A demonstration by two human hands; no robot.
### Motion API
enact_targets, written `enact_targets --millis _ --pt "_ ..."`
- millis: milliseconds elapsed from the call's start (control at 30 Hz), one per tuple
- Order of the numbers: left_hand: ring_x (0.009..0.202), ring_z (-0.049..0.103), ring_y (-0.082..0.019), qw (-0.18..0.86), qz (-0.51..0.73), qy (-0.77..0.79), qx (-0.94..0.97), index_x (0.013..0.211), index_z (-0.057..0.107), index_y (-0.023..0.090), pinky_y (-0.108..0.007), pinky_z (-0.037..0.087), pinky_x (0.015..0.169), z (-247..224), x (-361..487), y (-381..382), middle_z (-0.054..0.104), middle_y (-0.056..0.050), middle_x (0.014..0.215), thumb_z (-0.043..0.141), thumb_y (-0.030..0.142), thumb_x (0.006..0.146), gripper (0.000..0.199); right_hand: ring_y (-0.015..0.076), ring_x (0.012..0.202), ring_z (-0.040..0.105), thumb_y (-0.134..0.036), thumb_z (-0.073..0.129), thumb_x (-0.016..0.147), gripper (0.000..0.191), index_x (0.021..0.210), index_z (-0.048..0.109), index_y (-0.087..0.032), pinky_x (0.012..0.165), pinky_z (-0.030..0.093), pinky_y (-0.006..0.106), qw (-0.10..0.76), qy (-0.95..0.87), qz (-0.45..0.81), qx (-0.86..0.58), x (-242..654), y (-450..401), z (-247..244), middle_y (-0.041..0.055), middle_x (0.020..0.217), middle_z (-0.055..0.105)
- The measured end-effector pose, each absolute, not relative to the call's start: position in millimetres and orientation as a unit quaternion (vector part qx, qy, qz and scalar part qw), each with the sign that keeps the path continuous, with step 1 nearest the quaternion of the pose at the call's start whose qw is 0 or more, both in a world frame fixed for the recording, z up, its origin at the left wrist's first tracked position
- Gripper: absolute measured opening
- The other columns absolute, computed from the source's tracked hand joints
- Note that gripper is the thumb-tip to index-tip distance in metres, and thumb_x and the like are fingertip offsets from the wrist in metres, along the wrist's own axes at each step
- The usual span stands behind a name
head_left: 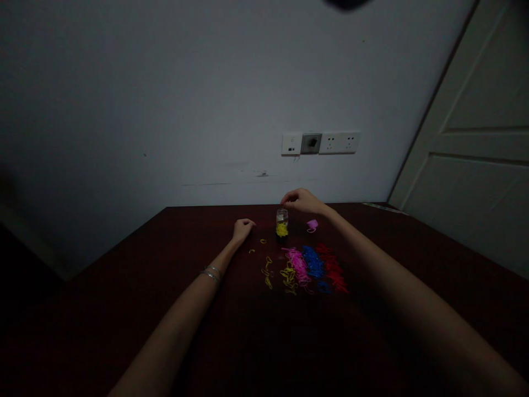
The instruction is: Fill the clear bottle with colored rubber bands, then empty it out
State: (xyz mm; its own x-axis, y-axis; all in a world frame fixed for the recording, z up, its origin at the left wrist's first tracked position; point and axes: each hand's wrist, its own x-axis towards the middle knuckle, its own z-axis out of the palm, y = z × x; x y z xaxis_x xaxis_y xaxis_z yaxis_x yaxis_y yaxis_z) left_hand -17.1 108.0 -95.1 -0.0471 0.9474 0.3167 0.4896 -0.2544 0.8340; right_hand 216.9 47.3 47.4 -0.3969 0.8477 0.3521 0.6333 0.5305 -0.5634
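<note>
A jar (282,226) is stood upright below the right hand (305,200), presumably to contain yellow bands (281,230); whether this or the left hand (242,228) pinches anything cannot be told.

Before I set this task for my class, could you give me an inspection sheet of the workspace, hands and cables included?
Surface: dark reddish-brown table, dimly lit.
Job's things: see-through jar, upright, partly filled with yellow bands; nearer the camera, yellow pile, pink pile, blue pile and red pile, left to right.
Clutter: loose yellow bands left of the piles; small pink object right of the jar.
Hands: left hand left of the jar; right hand near its mouth, grip unclear.
Cables: nothing seen.
Surroundings: pale, marked wall, socket panel, door at right.
</note>
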Motion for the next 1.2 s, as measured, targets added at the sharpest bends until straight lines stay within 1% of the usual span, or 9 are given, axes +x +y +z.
enact_targets --millis 167,367,567,700,800,867,933,1000,1200 --pt "0.065 0.058 -0.014 0.278 0.469 0.551 0.632 0.070 0.068 0.013 -0.024 0.045 0.067 -91 -15 106 0.065 -0.004 0.066 0.046 0.017 0.067 0.022 0.0135 0.070 0.057 -0.018 0.053 0.069 0.020 0.081 0.068 -0.013 0.067 0.043 0.025 0.325 -0.823 0.195 -0.424 218 26 47 0.0059 0.077 0.066" --pt "0.072 0.059 -0.016 0.221 0.416 0.528 0.707 0.067 0.067 0.014 -0.025 0.043 0.072 -77 -8 95 0.067 -0.004 0.071 0.048 0.018 0.066 0.020 0.0121 0.066 0.054 -0.019 0.052 0.070 0.022 0.085 0.068 -0.014 0.062 0.041 0.024 0.262 -0.842 0.209 -0.422 228 -13 37 0.0042 0.075 0.065" --pt "0.071 0.055 -0.016 0.123 0.313 0.468 0.817 0.071 0.066 0.016 -0.026 0.041 0.073 -51 -4 36 0.064 -0.004 0.074 0.045 0.021 0.071 0.021 0.0122 0.062 0.052 -0.021 0.050 0.070 0.025 0.085 0.068 -0.015 0.058 0.039 0.025 0.242 -0.845 0.183 -0.440 253 -24 16 0.0033 0.073 0.064" --pt "0.080 0.054 -0.017 0.121 0.232 0.381 0.887 0.080 0.064 0.018 -0.026 0.040 0.076 -36 4 -16 0.062 -0.004 0.084 0.048 0.020 0.071 0.018 0.0139 0.065 0.054 -0.023 0.049 0.070 0.024 0.083 0.067 -0.015 0.061 0.041 0.026 0.255 -0.824 0.194 -0.467 266 -22 4 0.0037 0.073 0.064" --pt "0.093 0.051 -0.020 0.125 0.158 0.280 0.939 0.098 0.059 0.019 -0.029 0.039 0.082 -33 16 -46 0.059 -0.006 0.098 0.057 0.033 0.070 0.031 0.0158 0.069 0.056 -0.026 0.050 0.071 0.023 0.082 0.067 -0.015 0.064 0.043 0.028 0.274 -0.816 0.199 -0.468 273 -17 -6 0.0051 0.076 0.065" --pt "0.096 0.049 -0.022 0.131 0.132 0.268 0.945 0.107 0.054 0.018 -0.031 0.038 0.084 -35 23 -59 0.055 -0.008 0.104 0.063 0.045 0.065 0.051 0.0169 0.071 0.057 -0.028 0.051 0.071 0.023 0.083 0.067 -0.015 0.067 0.043 0.029 0.283 -0.811 0.203 -0.470 277 -13 -13 0.0062 0.078 0.065" --pt "0.096 0.048 -0.023 0.130 0.116 0.289 0.941 0.108 0.051 0.016 -0.032 0.038 0.083 -39 29 -65 0.054 -0.010 0.105 0.065 0.054 0.059 0.063 0.0174 0.072 0.058 -0.029 0.052 0.072 0.024 0.083 0.067 -0.015 0.068 0.044 0.030 0.293 -0.805 0.208 -0.472 281 -11 -21 0.0070 0.080 0.065" --pt "0.094 0.048 -0.024 0.124 0.105 0.315 0.935 0.105 0.051 0.015 -0.032 0.038 0.081 -44 33 -66 0.053 -0.011 0.103 0.066 0.056 0.057 0.065 0.0175 0.072 0.058 -0.030 0.052 0.072 0.024 0.083 0.067 -0.015 0.068 0.044 0.030 0.301 -0.797 0.217 -0.476 285 -9 -28 0.0071 0.080 0.065" --pt "0.087 0.050 -0.021 0.138 0.107 0.340 0.924 0.097 0.053 0.014 -0.031 0.040 0.074 -48 36 -53 0.053 -0.009 0.096 0.064 0.053 0.062 0.054 0.0184 0.076 0.059 -0.030 0.053 0.071 0.024 0.083 0.067 -0.014 0.070 0.045 0.031 0.312 -0.776 0.241 -0.492 292 -10 -42 0.0068 0.084 0.066"
